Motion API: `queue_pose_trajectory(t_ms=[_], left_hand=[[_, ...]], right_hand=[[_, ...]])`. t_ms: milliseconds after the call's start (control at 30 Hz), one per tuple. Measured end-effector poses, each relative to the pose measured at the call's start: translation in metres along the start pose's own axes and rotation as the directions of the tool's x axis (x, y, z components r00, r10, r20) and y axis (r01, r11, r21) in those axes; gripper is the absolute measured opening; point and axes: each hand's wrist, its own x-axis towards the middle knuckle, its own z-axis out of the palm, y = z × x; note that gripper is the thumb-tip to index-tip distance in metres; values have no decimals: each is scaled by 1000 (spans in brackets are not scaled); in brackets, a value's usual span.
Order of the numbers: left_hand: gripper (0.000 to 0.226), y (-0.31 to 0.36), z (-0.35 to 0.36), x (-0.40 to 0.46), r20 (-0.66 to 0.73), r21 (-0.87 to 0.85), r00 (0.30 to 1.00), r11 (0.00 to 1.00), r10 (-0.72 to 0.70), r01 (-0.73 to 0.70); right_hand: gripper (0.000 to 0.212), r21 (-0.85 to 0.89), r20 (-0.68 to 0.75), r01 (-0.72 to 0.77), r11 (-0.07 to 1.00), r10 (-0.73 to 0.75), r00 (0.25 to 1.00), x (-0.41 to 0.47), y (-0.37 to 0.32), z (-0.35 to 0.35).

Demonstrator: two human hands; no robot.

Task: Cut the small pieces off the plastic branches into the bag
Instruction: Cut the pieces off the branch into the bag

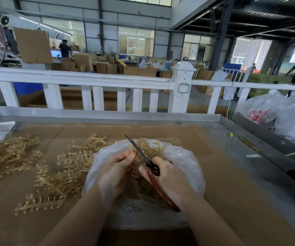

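A: Where's the amber beaded plastic branch (144,148)?
B: Pinched in the left hand (118,172) fingertips, over the clear crumpled plastic bag (184,160).
A: The right hand (168,176)?
B: Fingers curled round brown-handled scissors (150,167), 2 blades slightly apart beyond them.

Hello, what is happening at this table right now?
A person is trimming gold plastic branches over a clear plastic bag. The left hand holds a branch above the open bag, and the right hand grips scissors with the blades slightly apart at the branch. Cut pieces already lie inside the bag. More branches wait on the cardboard to the left.
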Motion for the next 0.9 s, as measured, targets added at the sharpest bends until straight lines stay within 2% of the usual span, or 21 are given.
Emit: queue_pose_trajectory(t_ms=[200,500,667,800,833,900], left_hand=[[11,0,0,0,-11,-38,1000,999,-28,27],[20,1,1,-1,-36,-17,999,1000,-19,19],[17,3,4,-4,-89,-38,995,998,-45,41],[9,6,12,-7,-179,-85,981,994,-80,65],[10,7,15,-7,-163,-68,984,996,-68,57],[27,9,24,-9,-63,-44,997,998,-38,35]], right_hand=[[28,4,-8,-2,1000,2,1000,1,0,2],[29,-52,3,-12,999,13,1000,4,-2,2],[24,-50,18,-21,999,22,1000,3,-2,2],[24,122,-116,-55,991,69,991,1,-4,3],[27,152,-161,-46,987,71,985,2,-6,2],[28,176,-216,-13,984,51,975,5,-11,1]])
